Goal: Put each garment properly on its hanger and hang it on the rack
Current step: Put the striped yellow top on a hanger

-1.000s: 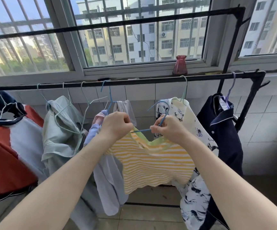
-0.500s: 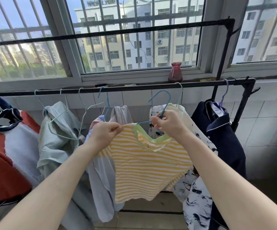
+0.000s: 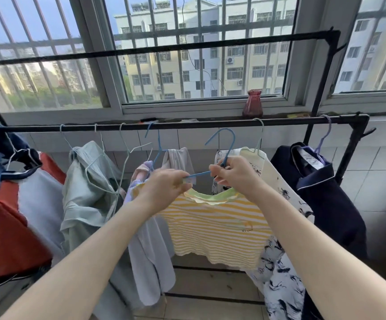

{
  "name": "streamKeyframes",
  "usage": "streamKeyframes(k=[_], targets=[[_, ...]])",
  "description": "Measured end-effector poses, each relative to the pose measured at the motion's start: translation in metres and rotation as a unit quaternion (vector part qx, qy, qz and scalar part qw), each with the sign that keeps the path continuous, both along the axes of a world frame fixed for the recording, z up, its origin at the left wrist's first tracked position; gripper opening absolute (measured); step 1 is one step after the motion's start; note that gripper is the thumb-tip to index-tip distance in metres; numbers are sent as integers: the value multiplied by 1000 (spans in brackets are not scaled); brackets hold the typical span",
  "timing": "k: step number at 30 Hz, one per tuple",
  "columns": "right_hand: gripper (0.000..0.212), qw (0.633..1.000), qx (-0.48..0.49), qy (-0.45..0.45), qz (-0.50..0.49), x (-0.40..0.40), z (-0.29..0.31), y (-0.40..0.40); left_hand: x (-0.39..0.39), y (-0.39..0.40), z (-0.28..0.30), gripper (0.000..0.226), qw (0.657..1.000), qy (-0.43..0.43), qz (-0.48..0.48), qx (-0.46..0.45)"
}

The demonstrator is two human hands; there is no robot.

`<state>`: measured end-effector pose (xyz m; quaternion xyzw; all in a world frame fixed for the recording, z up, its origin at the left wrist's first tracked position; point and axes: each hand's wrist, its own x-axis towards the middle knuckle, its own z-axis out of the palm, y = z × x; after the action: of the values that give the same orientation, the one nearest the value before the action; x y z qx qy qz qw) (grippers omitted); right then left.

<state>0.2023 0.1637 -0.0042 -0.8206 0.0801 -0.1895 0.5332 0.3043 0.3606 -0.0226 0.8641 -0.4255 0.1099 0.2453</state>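
Here the yellow striped shirt (image 3: 215,229) hangs on a blue hanger (image 3: 224,144), held up just under the rack bar (image 3: 187,124), between a pale grey garment (image 3: 150,239) and a white printed garment (image 3: 277,269). The hook is not yet on the bar. The left hand (image 3: 164,190) pinches the shirt's shoulder at the hanger's arm. The right hand (image 3: 235,174) grips the hanger at the base of the hook. A red vase (image 3: 252,106) stands on the windowsill.
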Motion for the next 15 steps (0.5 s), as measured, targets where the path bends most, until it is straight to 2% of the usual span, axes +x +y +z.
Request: streamKeyframes(k=[1, 5, 8, 9, 11, 15], targets=[[17, 1000, 6, -1, 17, 0, 2, 3, -4, -4, -1, 14, 999, 33, -22, -37], [13, 998, -9, -4, 59, -13, 2, -10, -1, -6, -4, 21, 987, 78, -40, -133], [21, 997, -8, 54, 62, -36, -8, -43, 16, 7, -6, 20, 975, 113, -25, -190], [24, 995, -3, 74, 67, -44, -12, -52, 22, 12, -6, 23, 972, 117, -15, -201], [17, 996, 2, 80, 48, -55, -21, -62, 28, 16, -4, 30, 966, 139, 1, -216], [10, 1000, 12, 21, -3, -59, -32, -65, 26, 11, 1, 35, 959, 171, -5, -226]])
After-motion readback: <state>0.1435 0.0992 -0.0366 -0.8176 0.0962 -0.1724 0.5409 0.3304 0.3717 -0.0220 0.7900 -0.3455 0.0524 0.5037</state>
